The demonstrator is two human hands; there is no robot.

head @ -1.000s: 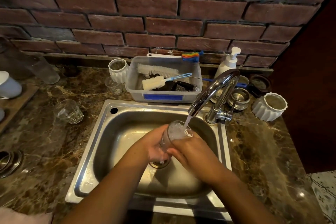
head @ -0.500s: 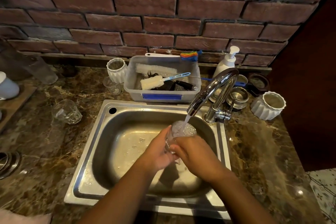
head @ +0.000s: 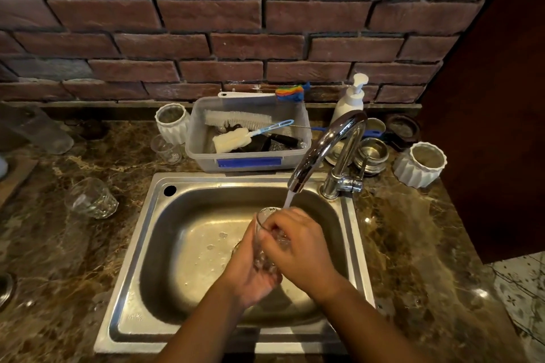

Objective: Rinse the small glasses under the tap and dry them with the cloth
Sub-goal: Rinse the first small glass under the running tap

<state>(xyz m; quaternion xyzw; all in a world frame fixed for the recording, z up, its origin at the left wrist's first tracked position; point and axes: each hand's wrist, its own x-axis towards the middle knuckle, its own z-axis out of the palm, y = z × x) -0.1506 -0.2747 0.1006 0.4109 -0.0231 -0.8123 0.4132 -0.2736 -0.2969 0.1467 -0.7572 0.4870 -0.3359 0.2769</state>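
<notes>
In the lower centre of the frame we record two bare forearms reaching up into the steel sink point(head: 182, 244). The left hand point(head: 250, 271) cups the small glass point(head: 265, 233) from below and from the left, fingers curled round its body. The right hand point(head: 300, 247) grasps the same glass from the right, fingers bent over the rim. Whether its fingertips reach inside we cannot tell, as wet glass and knuckles overlap. The glass is over the right half of the basin, tilted, with its mouth towards the top of the frame. A thin stream of water point(head: 289, 199) falls from the spout of the tap point(head: 327, 144) and lands at the rim, beside the right knuckles. Droplets lie on the basin floor left of the hands.

At centre left, on the marble counter point(head: 413, 244), a second glass point(head: 91, 197) sits well apart from the sink. Farther up, a third glass point(head: 166, 149) stands just beside a ribbed white pot point(head: 172, 121) and a clear plastic tub point(head: 247, 162) holding brushes. Right of the tap base are steel bowls point(head: 370, 155) and another ribbed pot point(head: 420, 163). A white pump bottle point(head: 351, 97) stands behind the tap, against the brick wall point(head: 206, 47).
</notes>
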